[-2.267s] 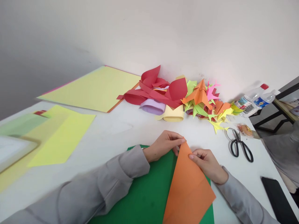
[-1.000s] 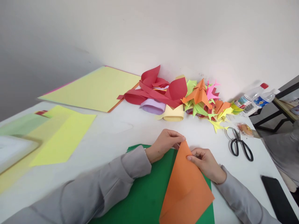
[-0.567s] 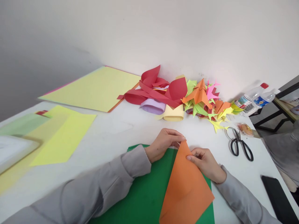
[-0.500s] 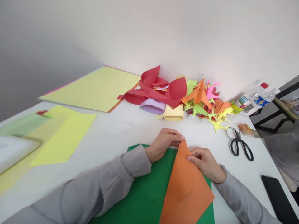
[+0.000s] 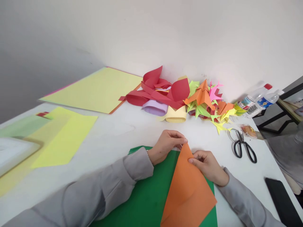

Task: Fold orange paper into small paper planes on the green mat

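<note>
An orange sheet of paper [image 5: 189, 189], folded to a pointed top, is held tilted over a green sheet [image 5: 146, 192] that lies on the white table. My left hand [image 5: 167, 145] pinches the tip of the orange paper between thumb and fingers. Lower on its right edge, my right hand [image 5: 207, 165] grips the paper, thumb on the near face and fingers curled behind. The bottom of the orange paper runs out of the picture.
Red paper shapes [image 5: 158, 91] and folded paper figures [image 5: 203, 97] lie along the wall. Scissors [image 5: 245, 146], a black phone-like slab [image 5: 282, 200] and plastic bottles [image 5: 259, 99] are on the right. Yellow sheets [image 5: 66, 138] and a large pale-yellow sheet [image 5: 97, 90] lie left.
The orange paper's lower part has shifted very slightly left and bends a little more. Both hands keep their hold in nearly the same place.
</note>
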A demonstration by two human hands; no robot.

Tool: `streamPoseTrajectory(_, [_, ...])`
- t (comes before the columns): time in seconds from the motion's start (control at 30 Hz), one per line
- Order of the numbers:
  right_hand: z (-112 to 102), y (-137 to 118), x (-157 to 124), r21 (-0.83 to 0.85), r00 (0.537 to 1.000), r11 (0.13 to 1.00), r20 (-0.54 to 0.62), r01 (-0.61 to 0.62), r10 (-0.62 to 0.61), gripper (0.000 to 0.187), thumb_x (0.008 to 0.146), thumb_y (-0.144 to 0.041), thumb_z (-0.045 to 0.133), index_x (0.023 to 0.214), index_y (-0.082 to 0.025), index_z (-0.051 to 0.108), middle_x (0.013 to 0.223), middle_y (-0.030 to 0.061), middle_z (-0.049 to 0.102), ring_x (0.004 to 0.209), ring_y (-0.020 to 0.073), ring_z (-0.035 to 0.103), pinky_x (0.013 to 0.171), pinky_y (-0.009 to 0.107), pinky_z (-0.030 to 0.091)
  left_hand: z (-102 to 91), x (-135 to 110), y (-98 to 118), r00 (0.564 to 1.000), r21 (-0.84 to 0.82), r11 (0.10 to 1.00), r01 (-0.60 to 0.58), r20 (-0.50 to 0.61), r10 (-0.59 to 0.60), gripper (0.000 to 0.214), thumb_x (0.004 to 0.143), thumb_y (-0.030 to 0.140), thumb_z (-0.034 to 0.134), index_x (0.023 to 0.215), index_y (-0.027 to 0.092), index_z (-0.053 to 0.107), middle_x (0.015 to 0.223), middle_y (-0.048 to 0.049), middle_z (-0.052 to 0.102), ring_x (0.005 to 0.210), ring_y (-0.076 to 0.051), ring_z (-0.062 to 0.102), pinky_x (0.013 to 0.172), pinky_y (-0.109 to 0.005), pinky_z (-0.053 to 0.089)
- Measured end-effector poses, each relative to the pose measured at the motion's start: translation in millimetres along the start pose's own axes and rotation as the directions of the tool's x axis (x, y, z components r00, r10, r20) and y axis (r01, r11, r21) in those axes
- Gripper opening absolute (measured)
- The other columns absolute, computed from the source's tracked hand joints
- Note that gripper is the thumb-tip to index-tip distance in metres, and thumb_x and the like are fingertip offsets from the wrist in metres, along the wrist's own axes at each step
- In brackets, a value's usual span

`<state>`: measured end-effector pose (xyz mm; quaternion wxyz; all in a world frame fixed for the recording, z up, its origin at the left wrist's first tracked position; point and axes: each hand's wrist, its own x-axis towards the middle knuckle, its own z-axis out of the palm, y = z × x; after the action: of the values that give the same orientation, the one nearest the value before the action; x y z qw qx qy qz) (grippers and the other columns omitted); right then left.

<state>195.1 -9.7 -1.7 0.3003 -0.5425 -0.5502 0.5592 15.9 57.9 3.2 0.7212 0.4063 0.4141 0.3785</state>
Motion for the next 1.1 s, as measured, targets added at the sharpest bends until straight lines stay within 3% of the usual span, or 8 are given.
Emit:
streamPoseTrajectory(0.3, [-0.4,2.1,-0.3,0.006,1.0,1.0,0.01,-0.005,0.005,0.041,0.072,-0.057,0.067,0.064,-0.018,0.056,0.066,-0.0009,0.053,0.056,0.0103,0.043,0.052,0.025,0.034,1.2,-1.4,2.2,1.0,-0.038,0.999,0.019,0.007,-0.018,0.024,0.054,0.031,0.081,0.057,0.013,0.064,0.057,-0.0005,0.059,0.051,-0.01,0.053,0.053,-0.025,0.045])
streamPoseTrajectory(0.53, [0.7,0.4,-0.6,0.086,1.0,0.996,0.008,-0.019,0.018,0.042,0.07,-0.057,0.069,0.064,-0.018,0.056,0.066,-0.0012,0.053,0.057,0.0102,0.044,0.052,0.025,0.034,-0.6,0.7,2.3,0.999,-0.117,0.993,0.003,0.038,0.002,0.033,0.067,0.044,0.072,0.065,0.011,0.067,0.068,-0.006,0.065,0.057,-0.012,0.056,0.055,-0.024,0.045])
streamPoseTrajectory(0.73, [-1.2,-0.3,0.7,0.105,0.999,0.994,0.009,-0.038,0.037,0.043,0.069,-0.058,0.069,0.065,-0.017,0.057,0.064,-0.002,0.053,0.055,0.0092,0.043,0.051,0.024,0.032,-4.2,2.0,-0.2,0.99,-0.027,0.999,0.027,0.139,-0.023,0.024,0.066,0.035,0.073,0.067,0.012,0.068,0.067,-0.005,0.065,0.059,-0.013,0.058,0.061,-0.026,0.046])
streamPoseTrajectory(1.1, [-0.4,-1.9,0.1,0.097,0.999,0.994,0.008,-0.052,0.052,0.044,0.068,-0.059,0.07,0.064,-0.017,0.057,0.062,-0.0026,0.052,0.053,0.0092,0.041,0.05,0.024,0.032,-1.3,-0.8,2.1,0.995,0.036,0.999,0.015,0.103,-0.018,0.025,0.063,0.036,0.074,0.068,0.012,0.071,0.065,-0.0035,0.064,0.056,-0.011,0.056,0.058,-0.025,0.046])
